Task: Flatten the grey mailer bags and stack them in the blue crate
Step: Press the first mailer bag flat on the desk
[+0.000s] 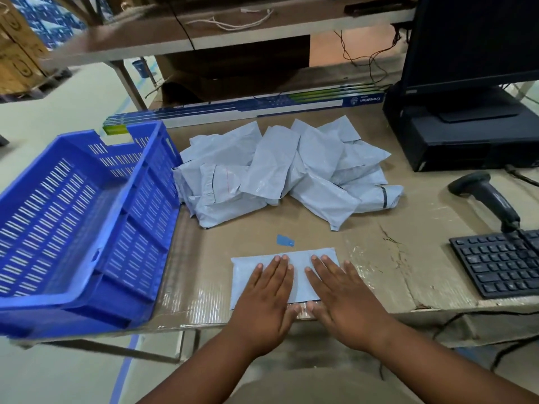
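**Both palms press one mailer flat; crate waits to the left**

The fingers of both hands lie straight and close together, gripping nothing. The left hand and the right hand rest side by side, palms down, on a single grey mailer bag that lies at the near edge of the cardboard-covered surface. Just beyond it sits a small blue scrap.

Farther back, a loose pile of crumpled mailers touches the right wall of the blue crate, which stands at the surface's left end and shows no bags inside.

The bag looks thin, light and limp, with a smooth plastic skin that will likely slide under dry palms and spring back where creased. Outward strokes from the middle should push air out; lifting it is probably best done by pinching a short edge or sliding flat fingers beneath, since it will sag if held at one corner.
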`<state>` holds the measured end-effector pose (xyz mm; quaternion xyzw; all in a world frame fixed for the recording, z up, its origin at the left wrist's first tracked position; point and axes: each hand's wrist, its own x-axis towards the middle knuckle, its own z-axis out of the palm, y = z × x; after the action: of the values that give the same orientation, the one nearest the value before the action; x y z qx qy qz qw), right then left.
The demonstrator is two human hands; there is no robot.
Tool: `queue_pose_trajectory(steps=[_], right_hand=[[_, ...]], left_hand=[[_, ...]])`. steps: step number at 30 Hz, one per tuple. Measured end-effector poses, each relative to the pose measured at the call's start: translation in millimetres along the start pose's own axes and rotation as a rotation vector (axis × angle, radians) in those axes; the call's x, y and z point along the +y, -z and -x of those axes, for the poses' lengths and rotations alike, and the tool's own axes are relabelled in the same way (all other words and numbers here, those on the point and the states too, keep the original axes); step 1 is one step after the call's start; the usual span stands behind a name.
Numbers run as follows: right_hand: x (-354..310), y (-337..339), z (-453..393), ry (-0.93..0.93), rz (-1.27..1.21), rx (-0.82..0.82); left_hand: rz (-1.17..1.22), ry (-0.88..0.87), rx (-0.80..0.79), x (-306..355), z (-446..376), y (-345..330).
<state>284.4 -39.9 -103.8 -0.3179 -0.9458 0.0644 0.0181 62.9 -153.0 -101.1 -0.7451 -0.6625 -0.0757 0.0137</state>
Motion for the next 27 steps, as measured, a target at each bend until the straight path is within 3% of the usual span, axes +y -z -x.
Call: queue_pose_trajectory(steps=[5,10,21,25,27], right_hand=[[-36,18,-33,0.149,-0.006,0.069],[-69,-1,-60,0.231,-0.021,-0.042],[-71,4,-63,0.188,-0.100,-0.095],[-60,25,-89,0.070,-0.048,0.049],[-56,26,-103,0.006,-0.037,0.032]], left_hand=[[-0.042,0.144,0.044,-24,12,23],[-0.030,0.209,-0.068,-44,36,8],[0.036,0.198,-0.062,-47,37,7],[0.112,0.258,0.073,-58,6,24],[0.119,0.261,0.112,-60,-15,27]])
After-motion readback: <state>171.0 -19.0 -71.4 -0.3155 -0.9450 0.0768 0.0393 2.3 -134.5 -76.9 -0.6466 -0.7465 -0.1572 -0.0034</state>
